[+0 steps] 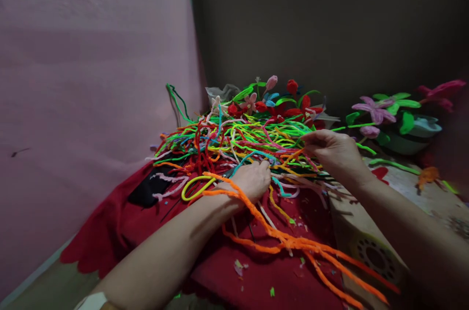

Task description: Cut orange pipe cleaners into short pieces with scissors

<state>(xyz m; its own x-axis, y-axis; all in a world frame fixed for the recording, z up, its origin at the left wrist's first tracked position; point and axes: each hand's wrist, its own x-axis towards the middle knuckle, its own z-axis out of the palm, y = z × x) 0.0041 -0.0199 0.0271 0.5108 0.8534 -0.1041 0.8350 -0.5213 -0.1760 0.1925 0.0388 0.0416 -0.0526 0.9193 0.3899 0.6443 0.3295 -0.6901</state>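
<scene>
Pipe cleaners (238, 129), tangled heap on red cloth (216, 276). Probably light, soft, bendable; best pinched near a free end. Left hand (253, 180) curled at near edge, right hand (330, 151) at right side; cannot tell either grip's hold.

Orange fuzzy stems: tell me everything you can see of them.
The orange stems look like fuzzy pipe cleaners, gathered and apparently twisted together near the middle, ends splaying both ways. They lie slantwise over the red cloth, upper strands draped across the wrist of the left hand; right ends extend past its edge.
</scene>
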